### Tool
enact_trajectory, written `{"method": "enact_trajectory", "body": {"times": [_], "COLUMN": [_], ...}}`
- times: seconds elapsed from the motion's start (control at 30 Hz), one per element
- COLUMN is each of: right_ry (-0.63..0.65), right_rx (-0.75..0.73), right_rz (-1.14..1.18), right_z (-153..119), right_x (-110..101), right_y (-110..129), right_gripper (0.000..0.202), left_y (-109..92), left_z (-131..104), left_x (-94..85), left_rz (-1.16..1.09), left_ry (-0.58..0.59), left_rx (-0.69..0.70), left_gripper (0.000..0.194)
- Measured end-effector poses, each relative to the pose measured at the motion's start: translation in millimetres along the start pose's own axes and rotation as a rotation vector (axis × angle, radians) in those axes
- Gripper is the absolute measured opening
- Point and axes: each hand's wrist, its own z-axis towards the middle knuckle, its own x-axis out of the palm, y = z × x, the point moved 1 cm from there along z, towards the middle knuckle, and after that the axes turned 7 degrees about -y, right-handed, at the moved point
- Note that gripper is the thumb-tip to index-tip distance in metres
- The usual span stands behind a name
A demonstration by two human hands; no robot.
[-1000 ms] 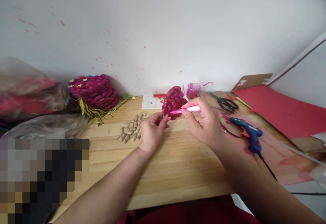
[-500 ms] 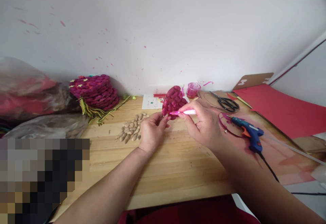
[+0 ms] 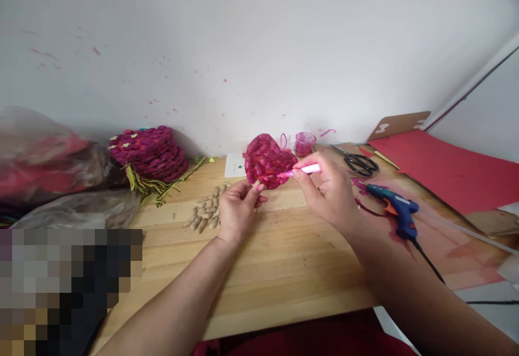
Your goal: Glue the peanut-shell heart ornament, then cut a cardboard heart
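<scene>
In the head view, a heart-shaped craft piece (image 3: 265,159) covered in magenta-painted peanuts is held upright above the table. My left hand (image 3: 240,207) pinches its lower edge between thumb and fingers. Between the fingers of my right hand (image 3: 326,188) is a white-handled paintbrush (image 3: 308,169), its pink tip touching the lower right of the heart. Loose unpainted peanuts (image 3: 205,210) lie beside my left hand, partly hidden by it. Behind the right hand stands a small clear cup (image 3: 304,142) stained with pink paint.
At the left sit a stack of magenta peanut pieces (image 3: 150,150) with yellow-green strings and some plastic bags (image 3: 44,150). To the right lie black scissors (image 3: 359,162), a blue glue gun (image 3: 393,207) with its cord, and red sheets (image 3: 441,167). A white card (image 3: 233,166) is behind the heart.
The heart has turned from a slanted angle to face me more fully and shifted slightly left. The brush remains against its lower part. More of the white card is covered now.
</scene>
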Motion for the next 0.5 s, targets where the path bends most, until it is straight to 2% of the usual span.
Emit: {"method": "enact_trajectory", "body": {"times": [0.17,0.5], "right_ry": [-0.007,-0.018], "right_rx": [0.009,-0.019], "right_rz": [0.084,0.004], "right_z": [-0.3,1.0], "right_x": [0.3,-2.2], "right_y": [3.1,-1.0], "right_gripper": [0.001,0.004], "left_y": [3.3,5.5], "left_z": [1.0,2.6], "left_x": [-0.2,-0.9], "left_rz": [-0.010,-0.090], "left_ry": [0.021,0.023], "left_rx": [-0.011,-0.083], "left_gripper": [0.041,0.040]}}
